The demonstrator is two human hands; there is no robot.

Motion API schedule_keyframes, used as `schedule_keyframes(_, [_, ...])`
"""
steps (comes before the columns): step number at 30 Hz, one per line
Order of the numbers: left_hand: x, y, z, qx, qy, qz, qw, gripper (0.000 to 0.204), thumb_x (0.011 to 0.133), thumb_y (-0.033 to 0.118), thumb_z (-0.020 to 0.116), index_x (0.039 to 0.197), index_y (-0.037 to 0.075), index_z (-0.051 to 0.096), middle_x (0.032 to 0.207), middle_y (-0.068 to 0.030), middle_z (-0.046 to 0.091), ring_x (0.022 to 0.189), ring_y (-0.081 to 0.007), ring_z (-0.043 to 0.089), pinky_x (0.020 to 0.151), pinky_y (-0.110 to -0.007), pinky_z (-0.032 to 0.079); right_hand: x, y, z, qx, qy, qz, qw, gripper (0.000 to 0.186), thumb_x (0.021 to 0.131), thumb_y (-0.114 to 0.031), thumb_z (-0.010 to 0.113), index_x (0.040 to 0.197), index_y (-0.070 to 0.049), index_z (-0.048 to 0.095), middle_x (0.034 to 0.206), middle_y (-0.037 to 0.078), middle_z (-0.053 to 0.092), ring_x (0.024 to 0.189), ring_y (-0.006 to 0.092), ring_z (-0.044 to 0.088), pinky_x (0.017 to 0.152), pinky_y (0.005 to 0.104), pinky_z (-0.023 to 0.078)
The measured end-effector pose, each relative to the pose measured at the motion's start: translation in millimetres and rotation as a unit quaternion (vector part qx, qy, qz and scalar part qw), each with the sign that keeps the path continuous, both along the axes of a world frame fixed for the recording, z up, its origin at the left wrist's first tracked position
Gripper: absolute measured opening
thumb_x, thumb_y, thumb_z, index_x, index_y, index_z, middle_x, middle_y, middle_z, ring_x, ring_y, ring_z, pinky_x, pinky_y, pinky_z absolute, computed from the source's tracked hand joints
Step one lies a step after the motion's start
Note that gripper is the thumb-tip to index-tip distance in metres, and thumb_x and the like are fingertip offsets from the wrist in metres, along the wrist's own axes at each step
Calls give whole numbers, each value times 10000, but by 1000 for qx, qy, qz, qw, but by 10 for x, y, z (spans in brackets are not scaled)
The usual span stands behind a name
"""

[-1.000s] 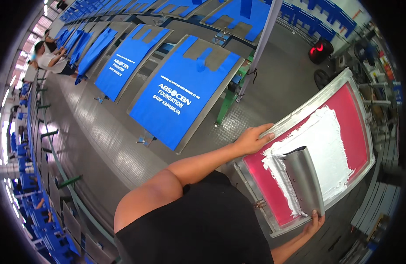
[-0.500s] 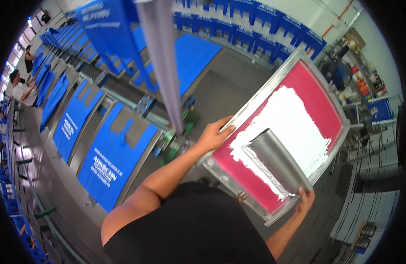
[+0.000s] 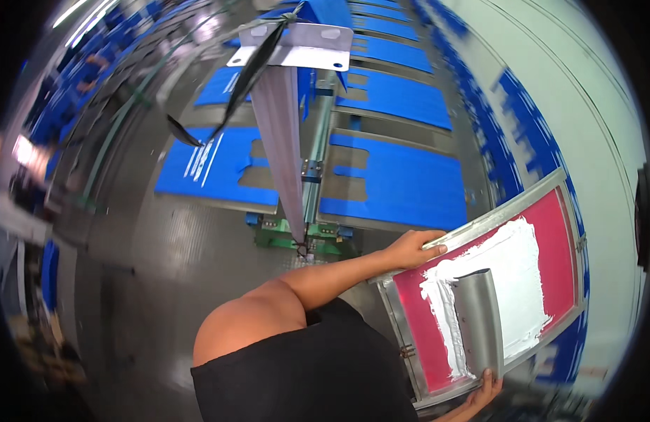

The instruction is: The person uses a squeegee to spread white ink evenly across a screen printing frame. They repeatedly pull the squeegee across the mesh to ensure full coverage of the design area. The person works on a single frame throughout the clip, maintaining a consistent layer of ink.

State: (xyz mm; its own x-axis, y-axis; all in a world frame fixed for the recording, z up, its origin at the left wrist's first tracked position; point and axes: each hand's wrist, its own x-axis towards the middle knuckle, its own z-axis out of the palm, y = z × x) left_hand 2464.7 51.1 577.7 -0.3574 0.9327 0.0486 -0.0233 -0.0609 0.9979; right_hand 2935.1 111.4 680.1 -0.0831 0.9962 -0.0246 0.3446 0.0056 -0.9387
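My left hand (image 3: 418, 247) grips the upper left part of an aluminium-framed screen (image 3: 496, 218), which is tilted at the lower right with red mesh (image 3: 556, 246) facing up. White ink (image 3: 516, 288) covers much of the mesh. A metal squeegee (image 3: 480, 323) lies lengthways in the ink, its edge thickly coated. My right hand (image 3: 485, 388) holds the screen's lower edge, with fingertips on the squeegee's near end.
A metal post with bracket (image 3: 275, 141) and hanging dark strap stands ahead. Behind it, two rows of platens carry blue bags, some printed (image 3: 216, 160), others plain (image 3: 395, 186). More blue bags (image 3: 522, 126) hang along the right wall. Grey floor (image 3: 156, 260) surrounds the green base.
The view has swung round to face along the platen rows, with the post now central. The screen has turned along with my body, still held in both hands.
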Motion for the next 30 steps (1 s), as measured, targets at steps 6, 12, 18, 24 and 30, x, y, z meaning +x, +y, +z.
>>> schedule_keyframes(6, [174,1003,346,20,-5,74,997,535,919,390,596,1306,25,541,1123,-187,669,1024,-259,648,895,-357,494,-96,1713,436,42,3,102,994,416,786,-94,707,1166,31,593,1078,102,633,981,194,584,885,311,434])
schedule_keyframes(12, [417,866,639,28,-3,158,987,452,930,302,613,1279,19,567,1151,-142,666,1031,-178,622,899,-328,486,-92,2029,785,32,-2,127,991,363,763,-63,744,1096,24,630,997,76,655,905,164,602,819,290,465])
schedule_keyframes(18, [717,71,413,1,-10,255,967,471,905,334,641,1260,30,584,1076,-163,690,965,-181,653,841,-334,510,-139,1752,490,31,42,217,975,365,727,-63,763,1064,16,646,964,68,660,890,169,606,813,298,474])
schedule_keyframes(24, [1787,-849,-270,16,-50,406,913,391,935,244,620,1264,34,590,908,-66,690,779,-96,599,693,-264,490,-86,2040,-173,3,10,347,938,388,672,-77,774,1033,8,660,975,72,668,913,177,613,804,305,481])
schedule_keyframes(30, [3454,-2115,-1001,-41,-96,599,794,442,946,266,621,1282,-14,559,909,-65,683,777,-82,589,687,-233,475,-521,1708,-955,-94,-24,579,810,378,686,-86,780,1025,35,667,926,69,681,845,150,616,792,289,482])
